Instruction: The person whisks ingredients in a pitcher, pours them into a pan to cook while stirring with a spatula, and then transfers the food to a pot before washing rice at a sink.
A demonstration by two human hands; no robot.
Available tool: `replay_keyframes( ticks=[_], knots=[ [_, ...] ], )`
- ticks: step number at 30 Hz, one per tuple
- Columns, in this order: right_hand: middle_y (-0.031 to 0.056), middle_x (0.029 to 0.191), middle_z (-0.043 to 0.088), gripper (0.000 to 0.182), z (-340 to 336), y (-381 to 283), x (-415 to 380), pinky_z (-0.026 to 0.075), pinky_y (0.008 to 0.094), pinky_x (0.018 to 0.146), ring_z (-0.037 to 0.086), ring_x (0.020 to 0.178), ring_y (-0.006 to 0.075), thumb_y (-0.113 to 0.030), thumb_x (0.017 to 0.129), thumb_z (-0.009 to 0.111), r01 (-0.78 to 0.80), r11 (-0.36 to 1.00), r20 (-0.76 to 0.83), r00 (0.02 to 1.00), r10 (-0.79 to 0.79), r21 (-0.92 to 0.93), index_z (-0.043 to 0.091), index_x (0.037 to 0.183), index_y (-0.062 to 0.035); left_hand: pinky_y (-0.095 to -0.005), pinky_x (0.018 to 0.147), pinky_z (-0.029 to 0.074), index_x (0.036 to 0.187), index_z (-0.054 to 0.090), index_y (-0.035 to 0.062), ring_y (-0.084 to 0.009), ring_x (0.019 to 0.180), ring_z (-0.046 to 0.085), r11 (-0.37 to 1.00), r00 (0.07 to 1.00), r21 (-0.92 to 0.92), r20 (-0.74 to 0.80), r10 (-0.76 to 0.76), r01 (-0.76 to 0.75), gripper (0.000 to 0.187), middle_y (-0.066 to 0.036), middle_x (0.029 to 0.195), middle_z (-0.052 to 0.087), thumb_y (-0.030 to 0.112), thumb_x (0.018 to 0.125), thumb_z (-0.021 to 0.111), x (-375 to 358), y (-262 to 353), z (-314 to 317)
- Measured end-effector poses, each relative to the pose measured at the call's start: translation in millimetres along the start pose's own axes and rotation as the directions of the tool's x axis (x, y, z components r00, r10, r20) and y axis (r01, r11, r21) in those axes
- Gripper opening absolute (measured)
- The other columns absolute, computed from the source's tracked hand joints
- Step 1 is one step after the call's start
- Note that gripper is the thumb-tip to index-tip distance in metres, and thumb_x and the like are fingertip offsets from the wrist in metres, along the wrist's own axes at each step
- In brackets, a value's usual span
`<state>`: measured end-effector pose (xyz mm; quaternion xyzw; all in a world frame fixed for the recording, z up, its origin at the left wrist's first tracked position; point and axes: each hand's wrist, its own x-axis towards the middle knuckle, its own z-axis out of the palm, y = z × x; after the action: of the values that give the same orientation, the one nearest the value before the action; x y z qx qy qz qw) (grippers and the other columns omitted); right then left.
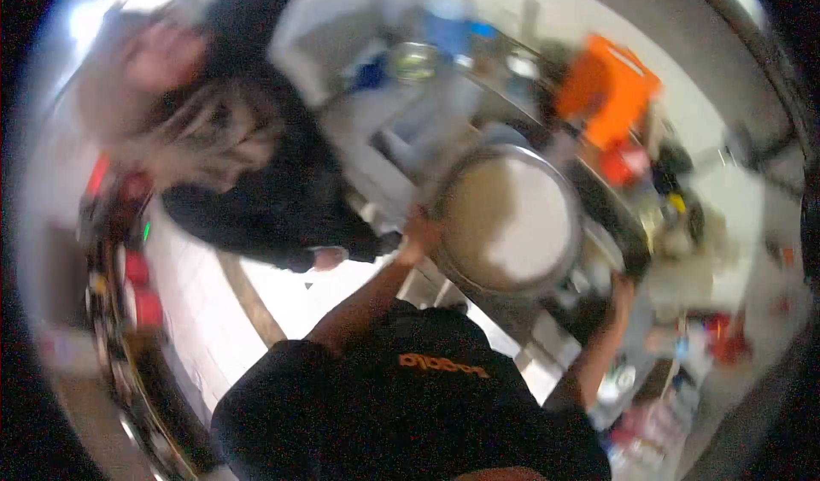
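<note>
A large round metal pot (534, 212) stands in front of me, its wide mouth facing up, with pale off-white and beige tones inside it. At its left side, my left hand (420, 235) is closed at the rim. My right hand (624, 286) reaches forward on the other side, apart from the pot. Just beyond its fingers is a dark, long object (617, 216), smeared by motion. I cannot tell whether my right hand grips that object.
Another person (256, 139) in dark clothes stands close on the left, one hand (327, 258) hanging near my left forearm. Behind the pot are a glass bowl (413, 62) and a large blue bottle (447, 24). An orange object (606, 88) and cluttered items line the right.
</note>
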<state>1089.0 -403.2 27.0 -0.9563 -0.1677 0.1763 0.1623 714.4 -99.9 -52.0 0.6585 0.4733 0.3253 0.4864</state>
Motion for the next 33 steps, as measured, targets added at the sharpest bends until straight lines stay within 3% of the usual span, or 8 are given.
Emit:
replay_keyframes(
  ticks=[2,4,5,11,13,19,24,33],
  knots=[
    [0.0175,0.129,0.044,0.059,18.7,-15.2,-53.8,0.032,0.0402,0.098,0.041,0.118,0.0308,-0.042,0.086,0.049,0.016,0.641,0.143,0.97,-0.195,0.768,0.044,0.126,0.0003,-0.0403,0.079,0.041,0.117,0.034,-0.0005,-0.0262,0.097,0.045,0.999,1.0,0.01,0.002,0.03,-0.03,0.061,-0.019,0.112,0.043,0.033,0.076,0.063,-7.8,15.2,5.5],
    [0.015,0.127,0.044,0.058,51.4,-19.0,-83.9,0.033,0.0449,0.096,0.041,0.115,0.0304,-0.042,0.087,0.047,-0.344,0.166,0.375,0.902,-0.216,0.924,0.042,0.128,-0.0012,-0.0419,0.087,0.037,0.125,0.028,-0.0009,-0.0295,0.108,0.04,0.998,0.998,-0.019,0.008,0.066,-0.066,0.074,-0.021,0.122,0.036,0.041,0.075,0.063,-19.6,27.0,-1.6],
    [0.0149,0.124,0.046,0.055,58.4,-30.1,-89.6,0.038,0.0471,0.091,0.044,0.112,0.0294,-0.04,0.087,0.046,-0.295,0.456,0.347,0.937,-0.032,0.84,0.044,0.125,-0.0005,-0.0427,0.091,0.034,0.129,0.025,-0.0011,-0.0312,0.113,0.038,0.996,0.996,-0.043,0.034,0.083,-0.082,0.081,-0.022,0.127,0.033,0.046,0.074,0.062,-29.2,32.8,-9.4],
    [0.0107,0.138,0.032,0.067,130.2,-95.5,-137.7,0.029,0.0423,0.099,0.037,0.121,0.0281,-0.051,0.083,0.049,-0.279,0.575,0.486,0.84,-0.242,0.769,0.034,0.135,-0.0115,-0.0447,0.088,0.041,0.128,0.041,0.0038,-0.0275,0.104,0.052,0.96,0.79,0.11,0.596,0.144,-0.257,0.062,-0.02,0.119,0.051,0.04,0.081,0.059,-103.2,0.8,-102.4],
    [0.011,0.138,0.033,0.067,160.7,-141.1,-171.8,0.029,0.0426,0.099,0.037,0.121,0.0283,-0.051,0.083,0.048,-0.258,0.633,0.536,0.79,-0.297,0.73,0.035,0.135,-0.0111,-0.0391,0.083,0.044,0.115,0.055,0.0046,-0.0226,0.095,0.056,0.98,0.685,0.099,0.703,-0.192,0.173,0.041,-0.017,0.102,0.06,0.031,0.083,0.055,-148.4,23.5,-168.9],
    [0.0118,0.136,0.034,0.066,274.0,-251.4,-287.5,0.03,0.0436,0.098,0.038,0.12,0.0289,-0.05,0.084,0.048,-0.156,0.775,0.698,0.567,-0.437,0.612,0.035,0.135,-0.0099,-0.034,0.08,0.046,0.117,0.048,0.0003,-0.0208,0.096,0.055,0.856,0.839,-0.432,0.32,0.441,-0.285,0.036,-0.014,0.11,0.055,0.019,0.086,0.056,-235.0,97.8,-331.3],
    [0.0125,0.135,0.036,0.065,373.3,-328.5,-401.9,0.031,0.0445,0.097,0.039,0.119,0.0294,-0.049,0.084,0.047,-0.016,0.87,0.83,0.308,-0.465,0.494,0.035,0.134,-0.0089,-0.0353,0.079,0.044,0.114,0.051,0.0012,-0.0223,0.091,0.055,0.394,0.527,-0.826,0.143,0.838,-0.402,0.041,-0.013,0.101,0.058,0.013,0.076,0.062,-303.1,233.1,-435.4],
    [0.0138,0.132,0.038,0.063,483.1,-415.7,-562.4,0.032,0.046,0.096,0.04,0.118,0.0304,-0.047,0.085,0.046,0.197,0.905,0.926,-0.052,-0.374,0.377,0.036,0.133,-0.0072,-0.0424,0.085,0.042,0.104,0.056,-0.0042,-0.0291,0.1,0.052,0.055,0.233,-0.661,-0.185,0.955,-0.748,0.026,-0.017,0.104,0.058,0.012,0.084,0.053,-293.6,239.1,-518.7]
  ],
)
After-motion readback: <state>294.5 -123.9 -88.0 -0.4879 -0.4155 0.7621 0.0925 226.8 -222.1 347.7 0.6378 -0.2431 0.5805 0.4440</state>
